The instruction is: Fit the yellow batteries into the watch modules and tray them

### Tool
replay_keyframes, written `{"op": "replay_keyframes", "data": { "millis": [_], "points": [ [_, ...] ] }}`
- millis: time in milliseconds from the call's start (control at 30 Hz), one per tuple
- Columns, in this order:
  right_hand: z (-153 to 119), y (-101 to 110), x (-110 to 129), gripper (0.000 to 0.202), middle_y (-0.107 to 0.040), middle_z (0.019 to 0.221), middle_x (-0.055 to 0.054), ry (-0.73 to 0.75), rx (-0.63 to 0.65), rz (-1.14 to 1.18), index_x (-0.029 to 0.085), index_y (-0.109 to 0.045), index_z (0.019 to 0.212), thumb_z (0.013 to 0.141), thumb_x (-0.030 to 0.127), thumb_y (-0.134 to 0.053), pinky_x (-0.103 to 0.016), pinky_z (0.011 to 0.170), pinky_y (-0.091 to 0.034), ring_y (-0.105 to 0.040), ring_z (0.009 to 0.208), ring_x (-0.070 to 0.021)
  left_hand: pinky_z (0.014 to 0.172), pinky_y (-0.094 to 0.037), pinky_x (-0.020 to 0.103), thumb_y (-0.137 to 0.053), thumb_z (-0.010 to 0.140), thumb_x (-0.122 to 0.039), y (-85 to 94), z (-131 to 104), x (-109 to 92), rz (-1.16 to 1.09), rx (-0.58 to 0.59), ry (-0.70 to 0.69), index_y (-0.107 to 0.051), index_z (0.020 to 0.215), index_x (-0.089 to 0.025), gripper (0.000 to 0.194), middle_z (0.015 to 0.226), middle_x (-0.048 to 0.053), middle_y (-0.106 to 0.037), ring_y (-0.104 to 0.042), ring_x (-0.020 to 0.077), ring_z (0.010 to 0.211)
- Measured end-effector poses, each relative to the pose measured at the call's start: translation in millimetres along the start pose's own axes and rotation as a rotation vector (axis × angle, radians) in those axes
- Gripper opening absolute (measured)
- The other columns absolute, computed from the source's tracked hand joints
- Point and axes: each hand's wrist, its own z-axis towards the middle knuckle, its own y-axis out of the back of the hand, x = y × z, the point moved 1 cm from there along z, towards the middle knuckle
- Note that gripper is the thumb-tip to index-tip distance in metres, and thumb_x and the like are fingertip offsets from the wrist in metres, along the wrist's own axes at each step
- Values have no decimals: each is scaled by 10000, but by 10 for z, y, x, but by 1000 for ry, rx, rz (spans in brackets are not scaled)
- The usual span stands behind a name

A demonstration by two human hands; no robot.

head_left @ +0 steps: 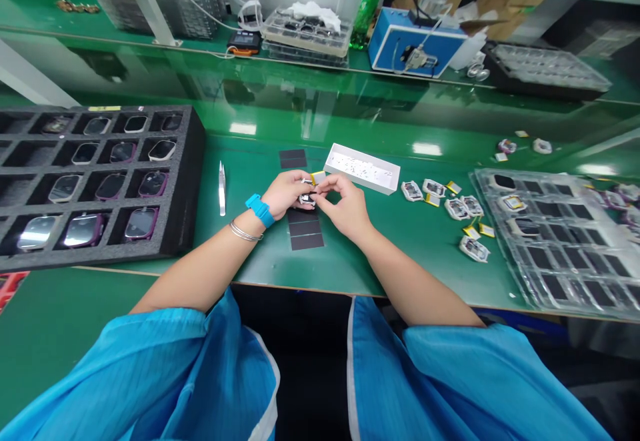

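Note:
My left hand (pixel 286 192) is closed around a small open smartwatch case (pixel 307 199), holding it above the bench. A yellow-edged battery (pixel 319 178) sticks out at the top of the case, between my two hands. At the case's right side, my right hand (pixel 349 206) has thumb and forefinger pinched together; what lies between the fingertips is too small to make out. Dark adhesive sheets (pixel 306 231) lie flat under and below the hands, with another dark piece (pixel 293 158) farther back. Just behind my right hand is a white open box (pixel 397 180) with small pieces in it.
Tweezers (pixel 222 188) lie left of my hands. A foam tray (pixel 193 154) of watches fills the left side. Loose watch cases (pixel 457 209) and yellow batteries (pixel 486 230) lie to the right, before stacked clear trays (pixel 545 241). A shelf (pixel 210 61) with equipment runs along the back.

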Motion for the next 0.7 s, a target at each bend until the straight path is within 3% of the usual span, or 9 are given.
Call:
{"op": "replay_keyframes", "data": {
  "millis": [200, 333, 400, 467, 600, 700],
  "points": [
    [-56, -9, 77, 145, -709, 860, -23, 145, 20, -280, 250, -606, 899, 828, 140, -668, -410, 872, -526, -653, 867, -228, 510, -569, 193, -603, 804, -14, 14, 14, 41, -61, 6, -2, -574, 749, -124, 127, 606, -8, -602, -584, 86, 519],
    [-61, 25, 123, 246, -678, 1061, -95, 161, -95, -459, 247, -641, 1021, 807, 158, -722, -485, 938, -485, -588, 1061, -305, 511, -577, 212, -614, 770, -23, 24, 37, 76, -88, 11, -6, -589, 789, -128, 110, 672, 14, -658, -624, 107, 548],
    [-16, 64, 72, 354, -636, 1159, -111, 108, -161, -395, 233, -630, 1056, 741, 194, -787, -481, 962, -485, -571, 1107, -305, 509, -579, 218, -617, 767, -36, 20, 36, 78, -76, 13, -6, -589, 800, -128, 102, 678, 24, -669, -647, 122, 561],
    [47, 94, -28, 401, -646, 1125, -89, 2, -142, -204, 223, -617, 1055, 707, 266, -812, -430, 925, -515, -605, 1041, -261, 508, -577, 221, -609, 770, -40, 10, 29, 70, -64, 20, -4, -581, 799, -130, 98, 642, 19, -656, -665, 138, 561],
    [123, 93, -178, 202, -710, 883, -26, -167, -17, 96, 216, -641, 893, 809, 392, -693, -366, 810, -527, -654, 813, -191, 519, -579, 235, -601, 778, -48, 4, 25, 56, -66, 42, 21, -573, 807, -127, 89, 661, 28, -674, -708, 172, 586],
    [109, 90, -156, 168, -730, 841, -18, -143, -69, 85, 218, -661, 831, 827, 386, -664, -362, 794, -519, -666, 790, -192, 589, -605, 264, -602, 747, -51, 29, 42, 65, -117, 103, 38, -601, 834, -120, 111, 722, 37, -695, -726, 176, 625]
  ]
}}
